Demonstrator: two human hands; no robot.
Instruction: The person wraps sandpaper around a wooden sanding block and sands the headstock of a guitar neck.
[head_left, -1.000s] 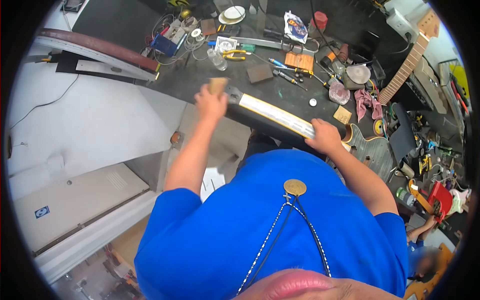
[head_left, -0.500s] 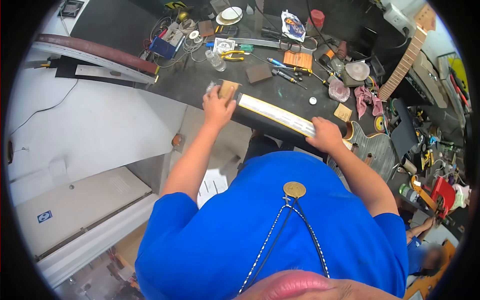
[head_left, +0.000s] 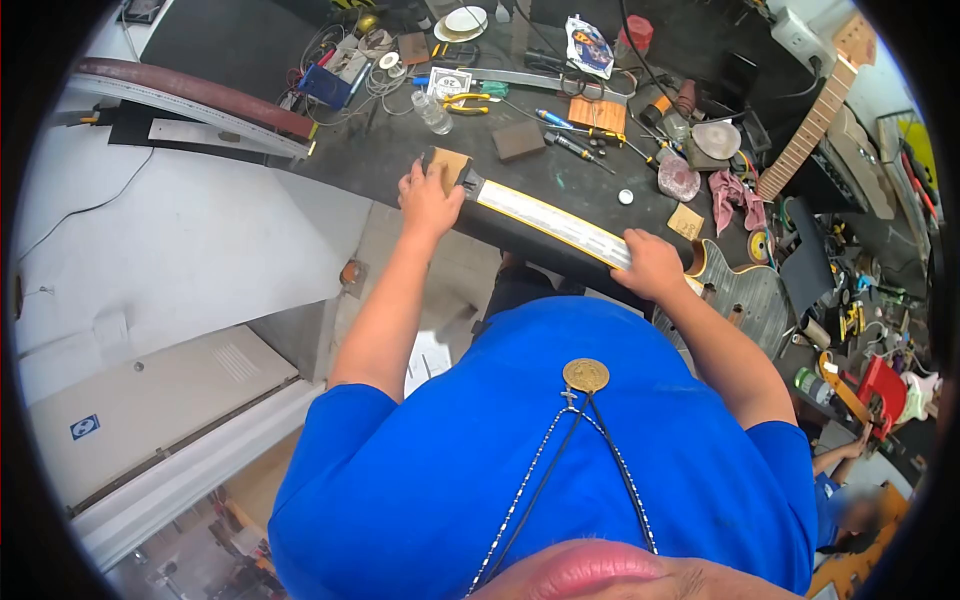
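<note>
My left hand grips a tan block, its fingers curled over the near and left sides, at the left end of a guitar neck. A long white strip with yellow edges covers the neck's face. Toward the right end of that strip, my right hand is wrapped round the neck. The neck joins a dark grey guitar body, which lies at the right, partly behind my right forearm.
Beyond the neck lie a brown block, yellow pliers, a glass jar and a small white cap. Another guitar neck leans at the right. A co-worker's arm shows at lower right.
My left hand and the tan block have shifted slightly left, showing more of the neck's dark end. My right hand has stayed in nearly the same place.
</note>
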